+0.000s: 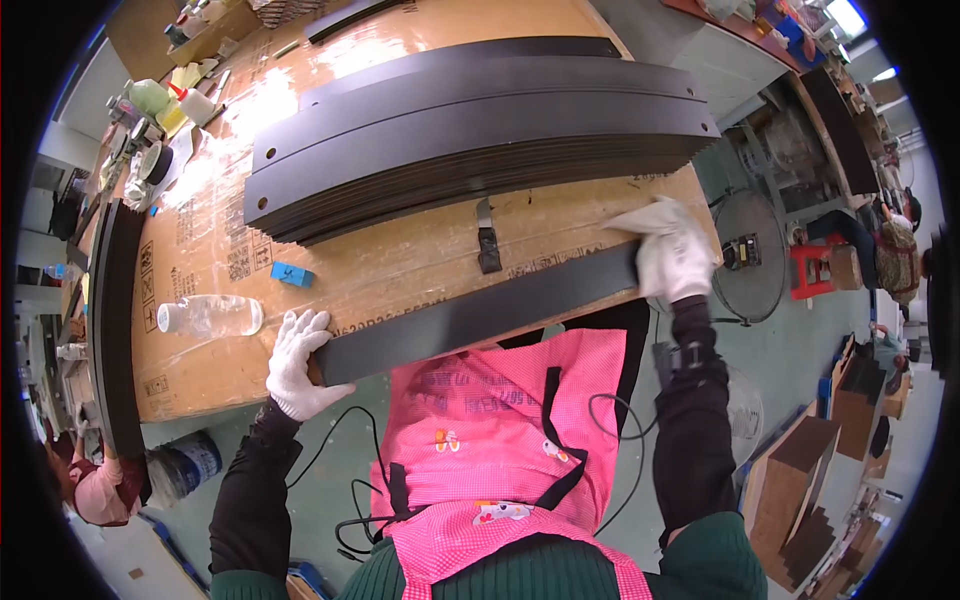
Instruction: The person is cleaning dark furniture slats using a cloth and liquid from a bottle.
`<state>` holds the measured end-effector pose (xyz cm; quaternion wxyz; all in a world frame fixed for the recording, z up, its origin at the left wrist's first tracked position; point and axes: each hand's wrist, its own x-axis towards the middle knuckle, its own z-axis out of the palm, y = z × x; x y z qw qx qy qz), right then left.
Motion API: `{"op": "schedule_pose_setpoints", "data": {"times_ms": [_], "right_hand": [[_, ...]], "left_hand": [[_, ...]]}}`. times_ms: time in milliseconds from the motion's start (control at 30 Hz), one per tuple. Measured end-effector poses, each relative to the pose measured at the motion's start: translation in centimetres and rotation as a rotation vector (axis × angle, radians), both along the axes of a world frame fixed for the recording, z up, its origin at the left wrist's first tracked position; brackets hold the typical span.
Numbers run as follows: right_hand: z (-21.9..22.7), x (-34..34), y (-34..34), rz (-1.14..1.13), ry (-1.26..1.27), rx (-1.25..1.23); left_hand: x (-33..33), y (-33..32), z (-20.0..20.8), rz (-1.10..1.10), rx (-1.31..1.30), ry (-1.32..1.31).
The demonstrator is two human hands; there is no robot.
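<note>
A long black panel (480,312) lies slantwise along the near edge of the cardboard-covered table. My left hand (297,372), in a white glove, grips its left end, thumb on the near side and fingers on the far side. At the panel's right end is my right hand (688,265), also gloved and a little blurred. It holds a white cloth (655,222) against the panel; a loose corner of the cloth sticks out to the left. Beyond, a thick stack of similar black panels (480,135) with holes near their ends spans the table (370,270).
Left of the stack are a small blue block (291,273) and a clear bottle lying down (212,316). A black strap piece (487,240) lies before the stack. Glue bottles (195,105) crowd the far left. A fan (748,255) stands right; another person (100,485) is at left.
</note>
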<state>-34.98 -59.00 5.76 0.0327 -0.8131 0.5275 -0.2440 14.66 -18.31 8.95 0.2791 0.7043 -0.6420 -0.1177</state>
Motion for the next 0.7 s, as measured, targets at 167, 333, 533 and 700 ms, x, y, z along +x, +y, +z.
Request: {"op": "schedule_pose_setpoints", "data": {"times_ms": [167, 333, 533, 700], "right_hand": [[4.1, -6.4, -7.1, -0.547, 0.233, 0.166], [7.9, -2.5, -2.6, -0.078, 0.404, -0.260], [1.6, 8.8, 9.2, 0.299, -0.080, -0.132], [2.8, 19.8, 23.5, 0.567, -0.140, -0.149]], "left_hand": [[0.3, 0.8, -0.2, 0.017, 0.037, 0.004], [-1.8, -0.2, 1.3, 0.017, 0.098, -0.092], [-3.2, -2.3, 2.5, -0.077, 0.083, -0.038], [-2.9, -1.5, 1.2, -0.086, 0.008, -0.108]]}}
